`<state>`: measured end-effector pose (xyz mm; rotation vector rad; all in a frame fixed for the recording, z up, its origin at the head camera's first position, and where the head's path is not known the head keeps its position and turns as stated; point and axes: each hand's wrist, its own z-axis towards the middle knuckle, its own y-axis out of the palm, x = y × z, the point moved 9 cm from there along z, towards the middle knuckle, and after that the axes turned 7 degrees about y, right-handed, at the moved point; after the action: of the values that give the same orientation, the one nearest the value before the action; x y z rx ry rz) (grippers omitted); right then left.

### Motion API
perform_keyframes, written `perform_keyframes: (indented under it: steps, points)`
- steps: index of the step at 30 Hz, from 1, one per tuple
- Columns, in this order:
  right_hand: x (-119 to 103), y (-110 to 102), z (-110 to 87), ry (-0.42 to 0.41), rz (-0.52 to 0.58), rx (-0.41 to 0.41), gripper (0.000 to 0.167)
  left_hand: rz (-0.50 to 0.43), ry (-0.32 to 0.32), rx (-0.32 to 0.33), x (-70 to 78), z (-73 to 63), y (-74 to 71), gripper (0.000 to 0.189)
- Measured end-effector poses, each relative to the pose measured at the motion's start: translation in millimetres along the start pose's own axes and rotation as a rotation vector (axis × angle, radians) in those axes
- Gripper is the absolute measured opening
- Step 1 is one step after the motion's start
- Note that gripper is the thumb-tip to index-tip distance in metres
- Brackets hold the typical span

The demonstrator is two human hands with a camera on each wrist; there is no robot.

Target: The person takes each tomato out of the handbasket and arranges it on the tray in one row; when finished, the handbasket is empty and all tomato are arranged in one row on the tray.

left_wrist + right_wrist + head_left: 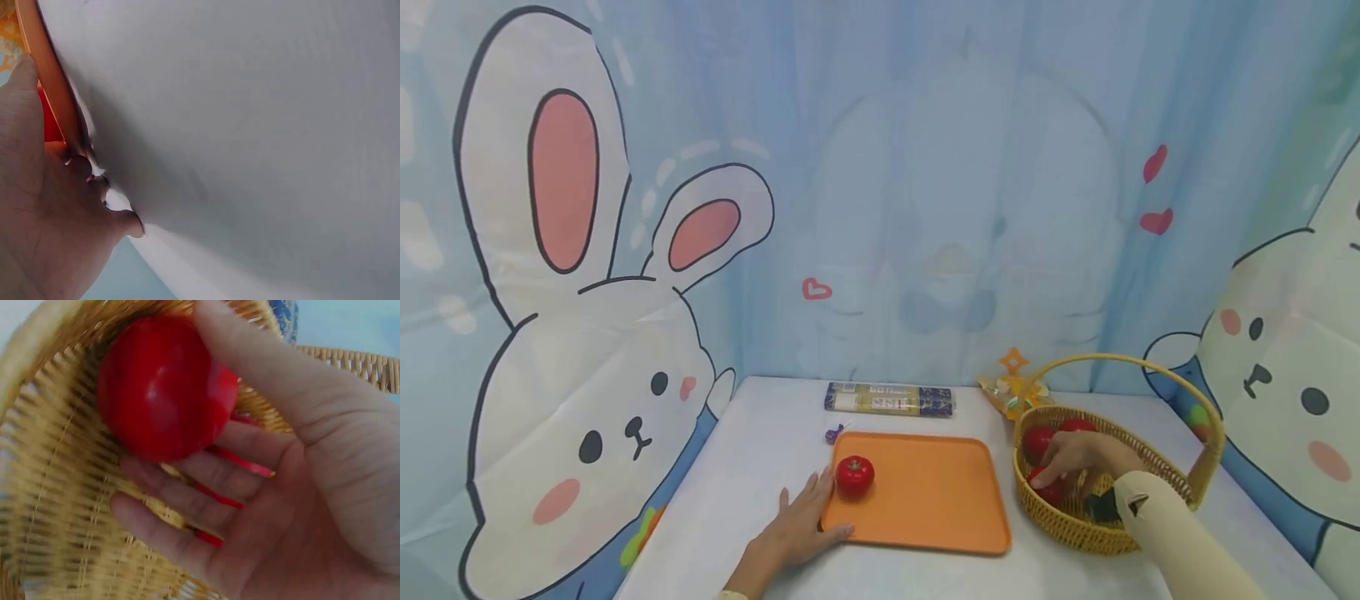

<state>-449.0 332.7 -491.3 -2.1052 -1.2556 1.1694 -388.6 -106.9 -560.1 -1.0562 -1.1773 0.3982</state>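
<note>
My right hand (1086,458) reaches down into a yellow wicker basket (1075,533). Its thumb and fingers hold a shiny red tomato (165,387) inside, near the basket's left wall. More red tomatoes (1037,443) lie beyond that hand, partly covered by it. One tomato (854,477) with a green stem top sits on the left part of an orange tray (932,500). At the tray's left edge lies my left hand (797,521), fingers spread and fairly straight, thumb over the near left corner. The left wrist view shows its fingertips along the tray's rim (53,81).
Behind the tray lies a long blue and yellow packet (889,400). A small purple wrapped piece (833,434) is near the tray's far left corner. An orange and clear bag (1006,393) leans behind the basket, whose tall handle (1150,364) arches above it. A printed curtain (925,208) closes off the back.
</note>
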Motion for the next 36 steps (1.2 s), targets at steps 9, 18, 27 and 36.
perform_keyframes:
  steps: [9,18,27,36]
  points:
    - [-13.7,2.9,3.7,-0.063,-0.021,0.028,0.053,0.026,0.016,0.011,-0.2,2.1,-3.3,0.101]
    - [-8.1,2.4,-2.0,-0.065,0.02,0.048,0.063,0.006,0.017,0.014,-1.2,1.7,-3.8,0.103]
    - [-18.1,-6.0,-10.2,-0.158,-0.043,0.128,0.058,0.018,0.02,0.033,0.0,-2.3,-9.3,0.102]
    - [-12.8,-27.8,-28.2,-0.211,-0.006,0.272,0.063,0.02,0.031,0.015,3.9,-0.6,-3.2,0.101]
